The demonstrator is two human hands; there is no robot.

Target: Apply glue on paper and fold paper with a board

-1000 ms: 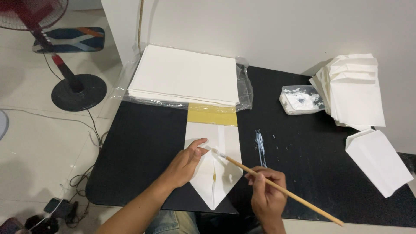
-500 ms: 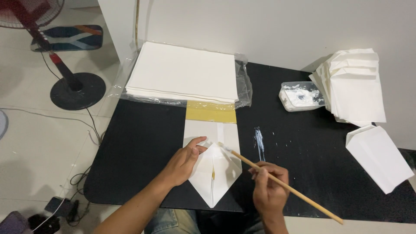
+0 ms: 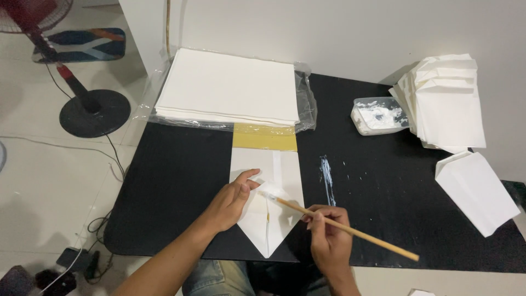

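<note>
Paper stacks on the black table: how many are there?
2. One flat stack lies on clear plastic at the table's far left; one stack of folded sheets sits at the far right by the paste tub. Others may be out of view.

White folded paper (image 3: 268, 214), black table (image 3: 175, 181)

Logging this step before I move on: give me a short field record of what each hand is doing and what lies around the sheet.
left hand: left hand presses flat on the folded white paper
right hand: right hand grips a thin wooden stick, tip on the paper near the left fingers
paper shape: lower end folded to a point, yellow strip at the top
surface: black table, white smear right of the paper
behind: stack of white sheets in clear plastic
right side: glue tub, pile of finished paper bags, one bag apart
</note>
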